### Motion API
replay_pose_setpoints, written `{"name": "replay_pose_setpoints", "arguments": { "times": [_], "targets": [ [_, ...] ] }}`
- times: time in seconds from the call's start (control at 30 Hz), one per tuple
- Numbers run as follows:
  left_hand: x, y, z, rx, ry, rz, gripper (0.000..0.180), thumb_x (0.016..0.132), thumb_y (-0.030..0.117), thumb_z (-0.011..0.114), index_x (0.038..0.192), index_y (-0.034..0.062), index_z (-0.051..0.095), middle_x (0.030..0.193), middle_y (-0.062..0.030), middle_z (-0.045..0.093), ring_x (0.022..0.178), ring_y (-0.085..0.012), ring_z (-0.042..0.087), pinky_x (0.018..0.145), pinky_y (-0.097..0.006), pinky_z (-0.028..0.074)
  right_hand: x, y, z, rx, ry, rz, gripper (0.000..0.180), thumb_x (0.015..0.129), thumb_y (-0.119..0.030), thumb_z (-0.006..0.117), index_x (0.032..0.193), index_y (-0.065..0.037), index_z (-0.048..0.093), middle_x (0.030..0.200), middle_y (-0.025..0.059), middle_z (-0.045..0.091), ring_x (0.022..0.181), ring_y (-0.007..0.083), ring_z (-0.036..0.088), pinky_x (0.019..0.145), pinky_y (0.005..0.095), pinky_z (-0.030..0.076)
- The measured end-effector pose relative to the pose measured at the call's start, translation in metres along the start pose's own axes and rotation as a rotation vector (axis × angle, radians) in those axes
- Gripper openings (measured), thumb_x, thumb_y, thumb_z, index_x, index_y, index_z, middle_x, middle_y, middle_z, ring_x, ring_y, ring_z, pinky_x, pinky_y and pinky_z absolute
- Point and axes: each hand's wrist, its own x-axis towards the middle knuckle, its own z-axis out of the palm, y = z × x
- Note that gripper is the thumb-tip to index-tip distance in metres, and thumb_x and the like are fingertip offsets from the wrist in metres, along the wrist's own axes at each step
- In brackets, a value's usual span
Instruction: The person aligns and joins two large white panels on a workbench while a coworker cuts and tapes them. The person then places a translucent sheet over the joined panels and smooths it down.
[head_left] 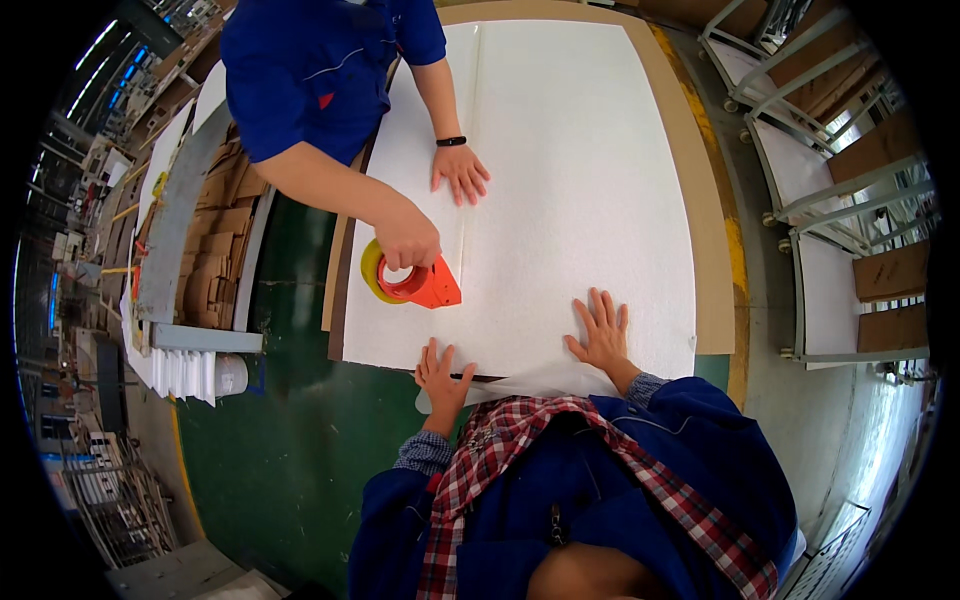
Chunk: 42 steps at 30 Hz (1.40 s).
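Observation:
My left hand (442, 382) lies at the near edge of a large white sheet (580, 150), fingers spread. Farther right, my right hand (603, 338) rests flat on the same sheet with its fingers apart. Thin translucent film (550, 382) bunches along the near edge between my hands. Across the sheet, a co-worker in blue grips a red tape dispenser (432, 287) with a yellow roll, close above a seam line (468, 160) running lengthwise. The co-worker's other hand (461, 175), with a black wristband, presses flat beside that seam.
Brown cardboard (712, 260) shows beneath the white sheet on the right. A cart of cardboard pieces (215, 245) stands on the left, with a stack of white sheets (185, 373) at its near end. Metal racks (830, 220) line the right, past a yellow floor line (738, 270).

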Motion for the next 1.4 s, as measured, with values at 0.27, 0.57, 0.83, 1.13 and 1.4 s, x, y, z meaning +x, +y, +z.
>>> {"name": "replay_pose_setpoints", "arguments": {
  "times": [0.27, 0.57, 0.83, 1.13, 1.4],
  "targets": [
    [0.000, 0.002, -0.002, -0.002, 0.000, 0.010, 0.051, 0.072, 0.040, 0.064, 0.112, 0.0092, 0.055, 0.138, -0.0147, 0.028, 0.126, -0.0343, 0.023, 0.097, -0.055, 0.013, -0.001, 0.000, 0.002, 0.000, 0.002, -0.005, 0.069, 0.077, -0.051, 0.049, 0.134, -0.018, 0.031, 0.143, 0.0151, 0.013, 0.132, 0.0335, 0.008, 0.099, 0.0609, 0.004],
    [0.001, 0.005, -0.002, 0.046, 0.027, 0.022, 0.052, 0.071, 0.038, 0.064, 0.114, 0.0105, 0.053, 0.136, -0.0138, 0.031, 0.124, -0.0336, 0.027, 0.096, -0.055, 0.016, 0.000, -0.001, 0.000, -0.012, -0.008, 0.002, 0.070, 0.077, -0.051, 0.049, 0.135, -0.018, 0.030, 0.144, 0.0146, 0.012, 0.133, 0.0327, 0.008, 0.100, 0.0602, 0.003],
    [0.003, 0.003, 0.000, 0.025, -0.010, 0.010, 0.052, 0.073, 0.040, 0.062, 0.115, 0.0104, 0.052, 0.138, -0.0134, 0.028, 0.127, -0.0329, 0.023, 0.098, -0.055, 0.014, 0.001, -0.001, 0.000, -0.020, -0.017, 0.010, 0.070, 0.077, -0.052, 0.049, 0.135, -0.018, 0.029, 0.144, 0.0141, 0.010, 0.133, 0.0329, 0.007, 0.100, 0.0600, 0.003],
    [0.004, -0.001, 0.001, 0.006, -0.045, 0.004, 0.052, 0.076, 0.039, 0.060, 0.118, 0.0087, 0.051, 0.140, -0.0146, 0.023, 0.129, -0.0331, 0.018, 0.100, -0.055, 0.010, 0.002, -0.004, -0.002, -0.041, -0.026, 0.015, 0.069, 0.078, -0.051, 0.048, 0.135, -0.017, 0.029, 0.143, 0.0162, 0.012, 0.132, 0.0344, 0.008, 0.099, 0.0606, 0.005],
    [0.024, -0.001, 0.006, -0.033, -0.058, -0.008, 0.052, 0.076, 0.039, 0.060, 0.117, 0.0082, 0.051, 0.141, -0.0137, 0.023, 0.130, -0.0317, 0.018, 0.101, -0.053, 0.008, 0.016, -0.002, -0.003, -0.023, -0.033, 0.020, 0.070, 0.079, -0.051, 0.047, 0.135, -0.015, 0.028, 0.143, 0.0181, 0.010, 0.132, 0.0361, 0.007, 0.099, 0.0610, 0.005]
  ]
}}
